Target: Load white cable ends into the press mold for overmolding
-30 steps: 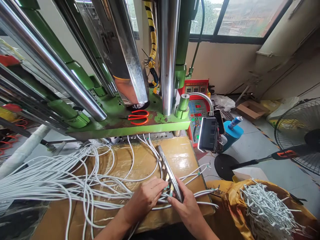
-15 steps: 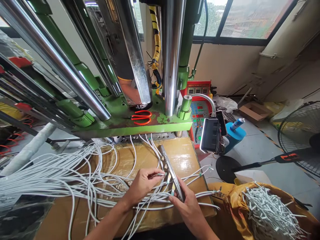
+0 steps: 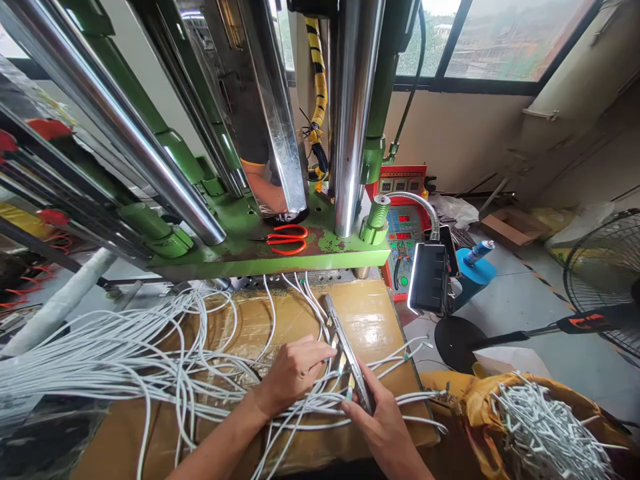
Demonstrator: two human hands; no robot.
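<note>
My right hand (image 3: 383,423) grips the lower end of a long, narrow metal mould bar (image 3: 350,357), its thumb on the near side. Several cable ends with small metal connectors (image 3: 341,363) sit along the bar's left side. My left hand (image 3: 290,370) is closed, its fingertips at a cable end (image 3: 333,347) against the bar; the hand hides part of this grip. White cables (image 3: 215,373) lie loosely under and around both hands on the brown, film-covered work surface (image 3: 370,307).
Ahead stands a green press (image 3: 340,257) with steel columns; red-handled snips (image 3: 287,239) lie on its ledge. To the right are a red control panel (image 3: 404,220), a black lamp (image 3: 429,277), a fan (image 3: 607,280) and a yellow sack (image 3: 483,413) of white offcuts.
My left hand has brought the pinched cable end up to the bar, its fingers now flatter over it. My right hand keeps holding the bar. The camera view has shifted slightly.
</note>
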